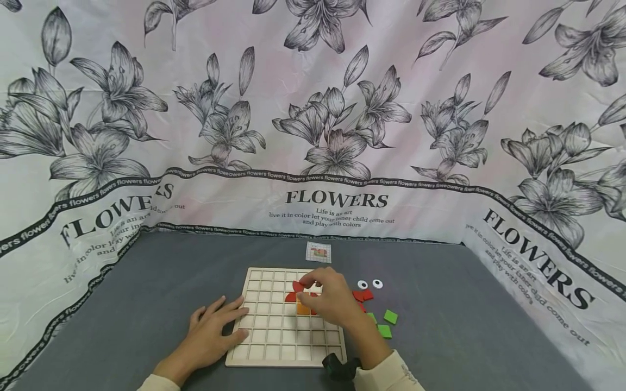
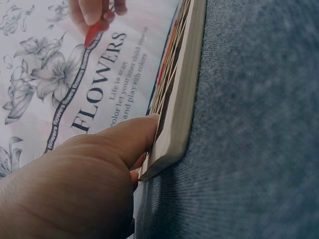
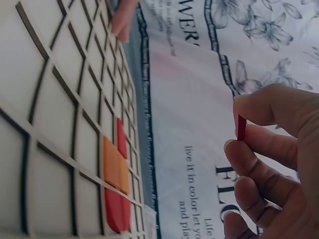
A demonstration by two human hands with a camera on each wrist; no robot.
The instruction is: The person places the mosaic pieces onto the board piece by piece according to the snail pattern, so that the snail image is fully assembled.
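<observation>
A wooden grid board [image 1: 259,352] lies on the grey table. My left hand [image 1: 207,336] rests at its left edge, fingers spread; in the left wrist view the thumb [image 2: 124,134] touches the frame. Above the board, my right hand [image 1: 330,298] pinches a thin red piece [image 3: 240,124] between thumb and fingertips, raised off the grid. Below that hand, an orange square [image 1: 303,309] sits in a cell, with a red piece [image 1: 290,297] up and left of it. Another red piece [image 3: 117,211] borders the orange in the right wrist view. The held piece's full outline is partly hidden.
Right of the board lie loose red pieces [image 1: 368,294], green squares [image 1: 390,316] and two white rings with dark centres [image 1: 362,284], like eyes. A small picture card [image 1: 318,252] lies behind the board. A black object [image 1: 340,367] is by my right wrist. Flower-printed cloth [image 1: 337,209] surrounds the table.
</observation>
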